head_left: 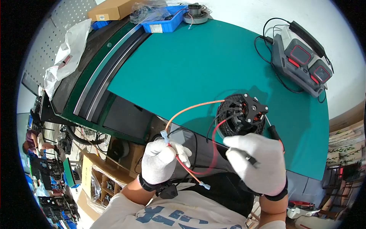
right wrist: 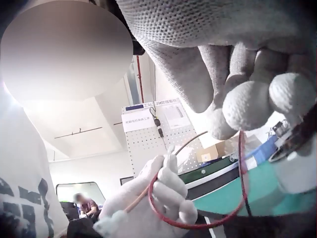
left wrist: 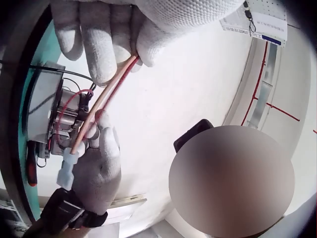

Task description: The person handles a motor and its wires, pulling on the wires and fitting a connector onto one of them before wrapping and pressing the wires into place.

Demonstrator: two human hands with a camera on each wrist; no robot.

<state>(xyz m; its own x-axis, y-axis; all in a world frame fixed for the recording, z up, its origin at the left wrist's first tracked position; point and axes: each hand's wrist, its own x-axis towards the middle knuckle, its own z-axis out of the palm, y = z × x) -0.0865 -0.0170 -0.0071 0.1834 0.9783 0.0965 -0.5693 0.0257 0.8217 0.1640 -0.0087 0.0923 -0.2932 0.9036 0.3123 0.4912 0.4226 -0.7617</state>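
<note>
My gloved left hand (head_left: 158, 160) pinches an orange wire (head_left: 192, 105) and a red wire (head_left: 183, 166) near their ends. One pale crimp connector (head_left: 164, 135) sticks up above the fingers and another (head_left: 204, 185) hangs at the lower right. The orange wire arcs to a black round motor (head_left: 244, 114) on the green table; the red wire loops toward it too. My gloved right hand (head_left: 259, 164) is in front of the motor with fingers bent, blurred, a dark thin wire running to its fingertips. I cannot tell whether it grips that wire.
A screwdriver (head_left: 273, 133) lies right of the motor on the green tabletop (head_left: 183, 72). At the far right stands a charger with two packs (head_left: 301, 53), cables beside it. Along the back are a blue bin (head_left: 164, 26) and a cardboard box (head_left: 110, 9).
</note>
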